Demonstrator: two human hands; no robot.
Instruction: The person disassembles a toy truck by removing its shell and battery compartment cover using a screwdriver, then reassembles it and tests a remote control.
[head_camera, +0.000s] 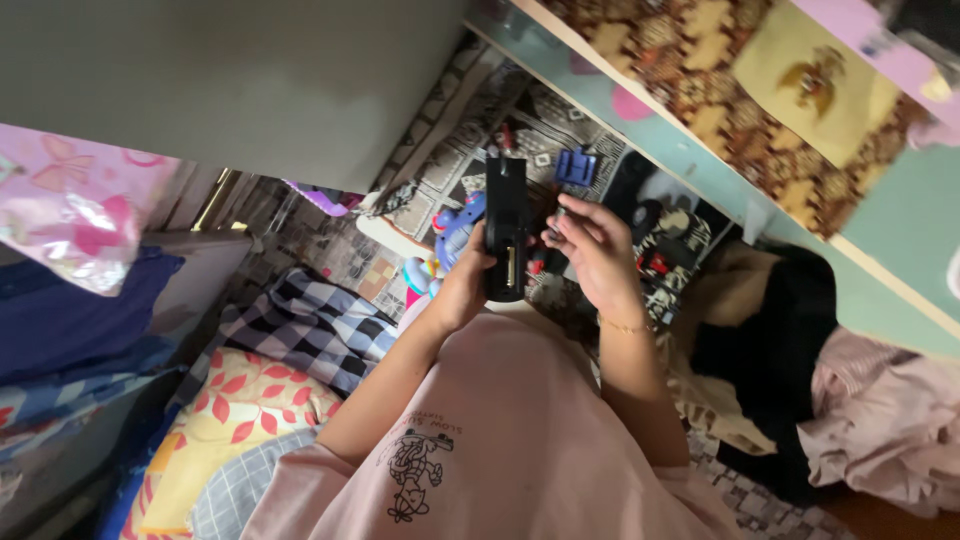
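Note:
My left hand (466, 278) grips a long black device (505, 225), like a battery charger, with an open slot facing me. My right hand (592, 250) hovers just right of it, fingertips pinching a small grey cylinder (560, 213), likely a battery, near the device's middle. Both forearms reach out from my pink shirt (500, 440) at the bottom of the view.
A patterned rug (470, 150) lies below, with a blue plastic toy (455, 235) and a small blue object (577, 165) on it. A checkered cloth (310, 325) and floral cushion (245, 405) lie left. Dark and pink clothes (800, 360) pile right, beside a teal-edged wall (700, 160).

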